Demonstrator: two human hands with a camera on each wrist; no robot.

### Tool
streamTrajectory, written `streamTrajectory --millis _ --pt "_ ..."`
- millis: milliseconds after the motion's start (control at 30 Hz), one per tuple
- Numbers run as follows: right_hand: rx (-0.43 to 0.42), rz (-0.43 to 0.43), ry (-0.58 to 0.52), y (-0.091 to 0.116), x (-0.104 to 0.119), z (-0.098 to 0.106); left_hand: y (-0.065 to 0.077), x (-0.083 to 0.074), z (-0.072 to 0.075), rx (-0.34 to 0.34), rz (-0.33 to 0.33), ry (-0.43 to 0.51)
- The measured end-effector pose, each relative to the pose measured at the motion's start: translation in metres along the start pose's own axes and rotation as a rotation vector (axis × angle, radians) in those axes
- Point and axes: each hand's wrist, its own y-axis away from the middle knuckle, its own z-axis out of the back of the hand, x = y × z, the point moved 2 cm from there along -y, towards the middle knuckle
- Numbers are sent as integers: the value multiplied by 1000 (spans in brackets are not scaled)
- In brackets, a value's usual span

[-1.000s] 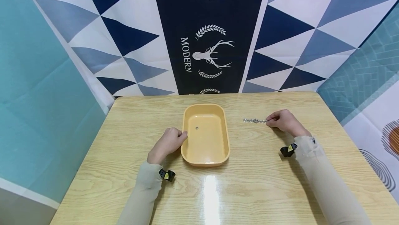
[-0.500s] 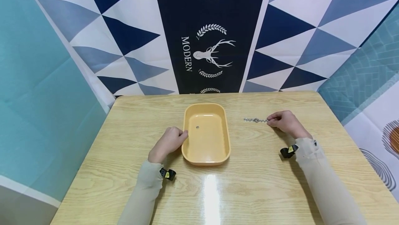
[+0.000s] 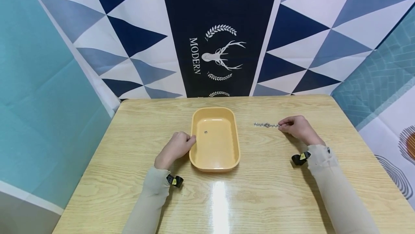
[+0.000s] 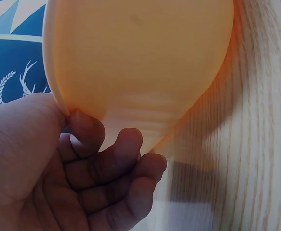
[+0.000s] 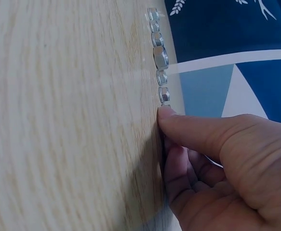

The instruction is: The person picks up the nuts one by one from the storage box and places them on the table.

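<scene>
My left hand grips the left rim of a shallow yellow plastic basin. In the left wrist view its thumb lies over the rim and the fingers curl against the outer wall. Inside the basin, one small shiny gem lies left of centre. A straight row of clear faceted gems of mixed sizes lies on the table to the basin's right. At the right end of that row, my right hand pinches the last gem, mostly hidden behind the thumb.
Both the basin and the gems stand on a light wood table, toward its far edge. A patterned cloth wall rises right behind the table. Black wrist cameras sit on both cuffs.
</scene>
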Motion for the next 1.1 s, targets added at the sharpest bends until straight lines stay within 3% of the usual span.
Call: streamTrajectory --millis 300,700,933,1100 --pt "-14 4 -5 -1 0 3 -3 -3 2 2 -14 -1" --pt "39 43 -25 3 8 4 -1 -1 -1 18 17 -1" --pt "9 61 40 5 10 10 0 -2 -1 14 1 -12" --pt "24 33 -9 7 13 16 0 -2 -2 13 -2 -9"
